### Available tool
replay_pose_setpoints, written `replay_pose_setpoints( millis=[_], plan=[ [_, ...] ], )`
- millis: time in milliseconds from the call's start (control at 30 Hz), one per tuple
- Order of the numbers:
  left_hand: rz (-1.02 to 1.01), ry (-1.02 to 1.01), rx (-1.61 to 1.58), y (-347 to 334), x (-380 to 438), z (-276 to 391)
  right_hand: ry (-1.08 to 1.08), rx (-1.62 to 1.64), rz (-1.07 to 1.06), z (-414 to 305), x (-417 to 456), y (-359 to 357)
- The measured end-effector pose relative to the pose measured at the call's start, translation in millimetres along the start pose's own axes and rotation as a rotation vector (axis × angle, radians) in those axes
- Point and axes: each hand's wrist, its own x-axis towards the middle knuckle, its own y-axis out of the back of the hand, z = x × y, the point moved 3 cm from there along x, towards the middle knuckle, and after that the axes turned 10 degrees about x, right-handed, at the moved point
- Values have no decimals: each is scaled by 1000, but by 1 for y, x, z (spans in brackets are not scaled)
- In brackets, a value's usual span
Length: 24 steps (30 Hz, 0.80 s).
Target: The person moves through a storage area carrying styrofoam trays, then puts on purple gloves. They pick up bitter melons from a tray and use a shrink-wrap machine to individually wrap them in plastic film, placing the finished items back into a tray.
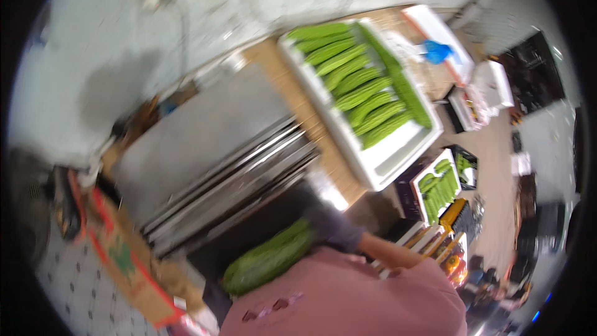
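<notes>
A long, plump green gourd lies slantwise close in front of my pink shirt, beside the dark front of a metal machine. My right hand, in a grey-purple glove, is closed around the gourd's right end; motion blur hides the fingers. At the gourd's left end there is a dark purplish patch that may be my left glove, but it is too blurred to be sure. The machine has a flat grey metal top and shiny parallel bars along its near side.
A white foam box holding several ridged green gourds stands on a cardboard-covered surface right of the machine. Further right are a crate of green vegetables and stacked packed trays. A printed cardboard box stands at the left, near a wall.
</notes>
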Motion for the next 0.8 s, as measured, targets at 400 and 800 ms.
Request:
replay_pose_setpoints(
  millis=[400, 800],
  plan=[
    [32, 34, -267, -16, -43, -69, -388, -207, 379, 74, -51, -10],
    [-507, -30, -904, -12, -66, 32, -253, 998, -90, 61, -82, -41]
  ],
)
